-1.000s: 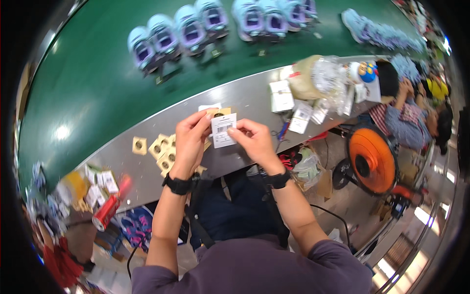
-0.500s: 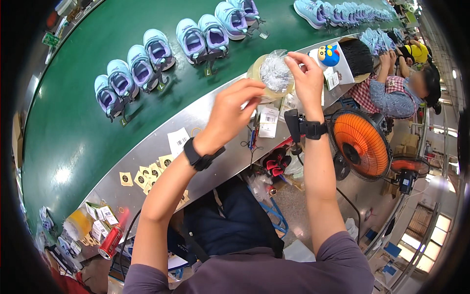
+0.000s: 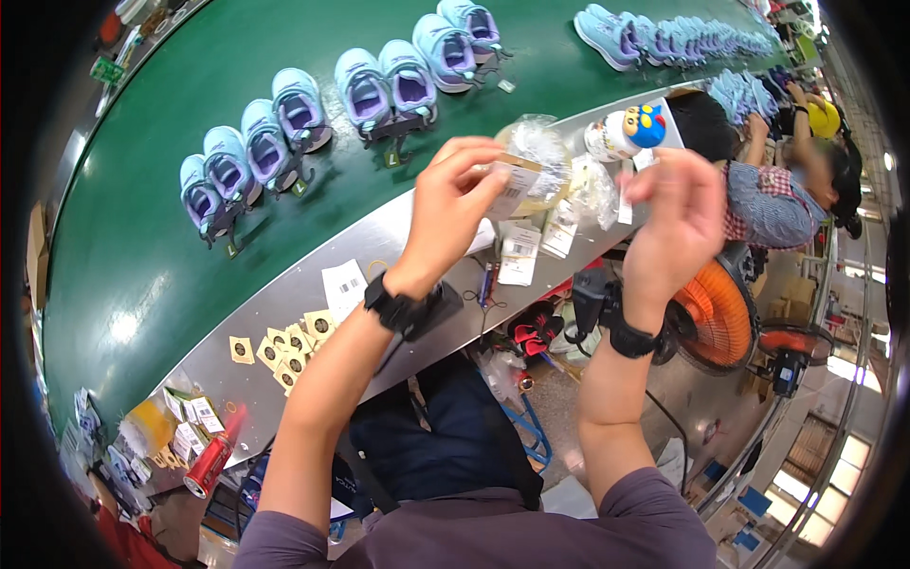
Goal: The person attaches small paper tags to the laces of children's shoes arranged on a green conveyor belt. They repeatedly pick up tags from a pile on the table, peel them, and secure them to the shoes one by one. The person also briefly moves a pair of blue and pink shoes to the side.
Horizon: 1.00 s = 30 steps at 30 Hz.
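Note:
Between the thumb and fingers of my left hand (image 3: 450, 213), a small folded card tag (image 3: 518, 182) with a brown top edge and a barcode is pinched. Just beyond it stands a round yellowish tub (image 3: 561, 188) with white stringy stuff in clear plastic. My right hand (image 3: 675, 223) is raised to the right of the tub, close to a white bottle (image 3: 607, 140) with a blue cartoon cap. Motion smears its fingers, so what they hold, if anything, cannot be made out. White tags (image 3: 519, 251) and a crumpled clear bag (image 3: 592, 190) lie between my hands.
Light-blue shoes (image 3: 360, 90) stand in rows on the green belt (image 3: 142, 256). Beige stickers (image 3: 284, 351), a white barcode sheet (image 3: 346, 284) and a red can (image 3: 209, 465) lie along the metal ledge (image 3: 403, 332). An orange fan (image 3: 716, 313) and a co-worker (image 3: 777, 204) are at the right.
My right hand has left the tub and swung right and nearer to me. My left hand now shows a card tag in its grip. The shoes have shifted slightly in view.

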Motion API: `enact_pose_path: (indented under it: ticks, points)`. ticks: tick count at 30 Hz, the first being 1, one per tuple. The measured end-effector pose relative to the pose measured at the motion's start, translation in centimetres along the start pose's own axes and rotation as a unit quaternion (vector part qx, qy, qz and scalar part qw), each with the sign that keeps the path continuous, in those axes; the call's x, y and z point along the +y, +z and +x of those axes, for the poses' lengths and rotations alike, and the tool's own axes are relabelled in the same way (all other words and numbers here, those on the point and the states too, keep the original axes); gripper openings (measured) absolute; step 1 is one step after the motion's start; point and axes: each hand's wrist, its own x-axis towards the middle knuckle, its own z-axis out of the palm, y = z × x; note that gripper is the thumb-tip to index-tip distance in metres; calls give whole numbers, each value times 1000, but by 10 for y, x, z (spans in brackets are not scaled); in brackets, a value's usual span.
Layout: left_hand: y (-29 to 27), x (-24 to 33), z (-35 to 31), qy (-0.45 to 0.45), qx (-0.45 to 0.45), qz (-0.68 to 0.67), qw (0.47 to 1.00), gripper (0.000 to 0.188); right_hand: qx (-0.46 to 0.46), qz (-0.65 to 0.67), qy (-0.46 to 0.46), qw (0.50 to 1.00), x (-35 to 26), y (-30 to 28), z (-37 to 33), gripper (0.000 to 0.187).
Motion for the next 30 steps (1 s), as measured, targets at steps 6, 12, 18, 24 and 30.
enact_pose_path:
  ticks: [6, 12, 18, 24, 30]
  points:
    - [-30, 30, -30, -31, 144, -69, 987, 22, -212, -61, -80, 972, 18, 74, -27, 20]
    - [-67, 40, -42, -52, 189, -64, 979, 15, -234, -34, -37, 971, 11, 123, -37, 34]
    - [-96, 50, -45, -30, 179, -18, 983, 13, -287, -66, -34, 955, -3, 152, -34, 31]
    - [-138, 52, -32, 240, 148, 332, 900, 20, -367, -29, 0, 930, -16, 180, -23, 15]
    - [-196, 78, -17, 349, 40, 520, 779, 18, -421, 7, 45, 906, -16, 223, -4, 8]
